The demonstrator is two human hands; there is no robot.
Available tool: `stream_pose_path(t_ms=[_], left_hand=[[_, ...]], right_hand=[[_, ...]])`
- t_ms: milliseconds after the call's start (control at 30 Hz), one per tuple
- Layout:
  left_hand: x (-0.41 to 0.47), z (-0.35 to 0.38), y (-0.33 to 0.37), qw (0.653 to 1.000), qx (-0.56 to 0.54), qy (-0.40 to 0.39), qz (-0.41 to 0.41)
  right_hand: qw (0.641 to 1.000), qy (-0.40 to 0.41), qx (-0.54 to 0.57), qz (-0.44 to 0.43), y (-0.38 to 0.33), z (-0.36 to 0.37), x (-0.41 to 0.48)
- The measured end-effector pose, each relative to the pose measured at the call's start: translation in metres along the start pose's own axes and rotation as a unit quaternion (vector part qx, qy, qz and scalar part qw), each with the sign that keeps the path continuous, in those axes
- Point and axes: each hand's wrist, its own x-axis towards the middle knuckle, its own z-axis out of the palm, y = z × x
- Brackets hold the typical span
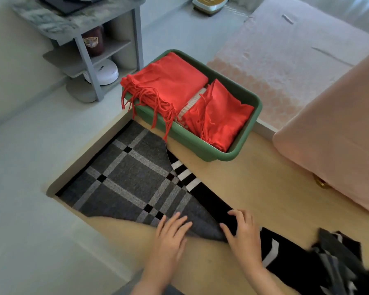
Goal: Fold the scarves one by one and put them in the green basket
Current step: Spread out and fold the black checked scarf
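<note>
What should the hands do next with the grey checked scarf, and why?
Probably fold the grey checked scarf over once more. The left hand and right hand rest on its corner, yet it lies spread across the table, not bundled small like the red scarves in the green basket.

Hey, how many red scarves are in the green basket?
2. One folded red fringed scarf fills the far left end of the green plastic basket, tassels over its rim; a second red scarf lies at the near right end. More may be hidden beneath.
</note>
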Motion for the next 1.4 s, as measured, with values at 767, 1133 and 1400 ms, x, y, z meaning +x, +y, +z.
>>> stream_pose_path(t_ms=[767, 1133, 1400], left_hand=[[0.014, 0.003, 0.006, 0.998, -0.041, 0.017, -0.054], [0.003, 0.032, 0.034, 0.995, -0.011, -0.048, 0.081], [0.037, 0.017, 0.022, 0.997, 0.004, -0.041, 0.069]], right_hand=[[0.994, -0.064, -0.012, 0.086, 0.052, -0.035, 0.104], [0.999, 0.017, 0.032, -0.021, 0.088, -0.014, -0.093], [0.993, 0.080, 0.084, -0.002, 0.087, -0.024, -0.060]])
